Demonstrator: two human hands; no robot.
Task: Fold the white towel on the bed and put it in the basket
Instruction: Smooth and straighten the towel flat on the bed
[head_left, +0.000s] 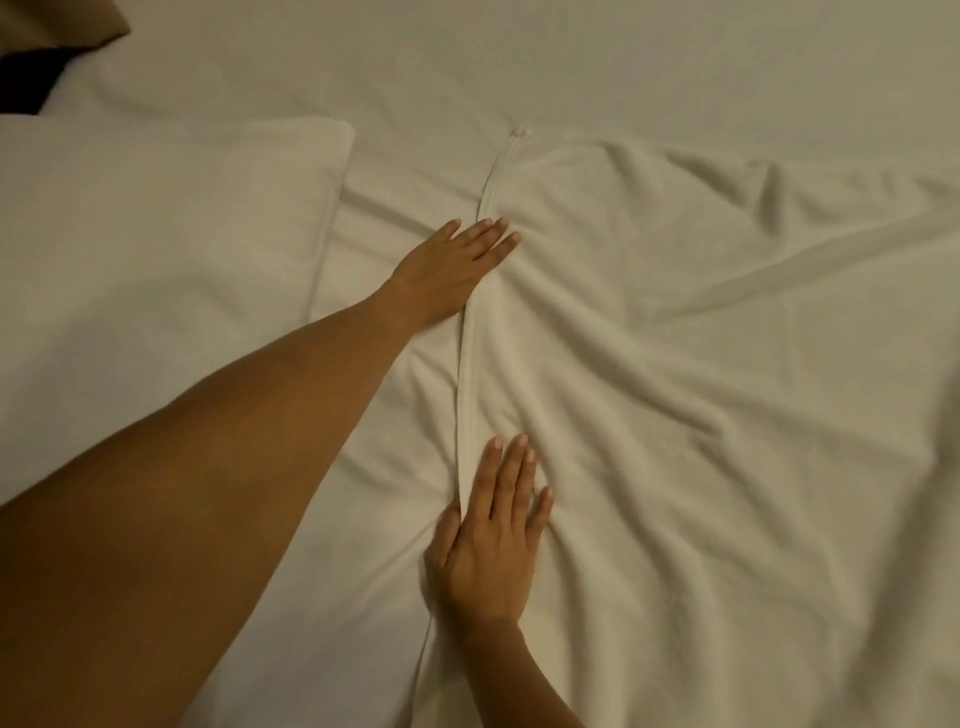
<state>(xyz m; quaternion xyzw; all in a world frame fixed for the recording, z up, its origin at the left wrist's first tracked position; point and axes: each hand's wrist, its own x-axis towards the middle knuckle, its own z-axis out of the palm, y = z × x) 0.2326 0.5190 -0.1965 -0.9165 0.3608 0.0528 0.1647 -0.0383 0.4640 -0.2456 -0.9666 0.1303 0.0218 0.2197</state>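
My right hand (491, 540) lies flat, fingers straight, on the white towel (675, 415) near its hemmed left edge. Farther along that edge, my left hand (452, 270) presses flat too. The towel lies rumpled on the bed (623, 67), right of the pillow (156, 249).

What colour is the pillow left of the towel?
White, plain, like the towel; pillow shows in head view.

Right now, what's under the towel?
The towel lies spread and wrinkled on the bed, so the sheet is under it. The left hand and right hand press flat along its left hem. Anything else beneath is covered.
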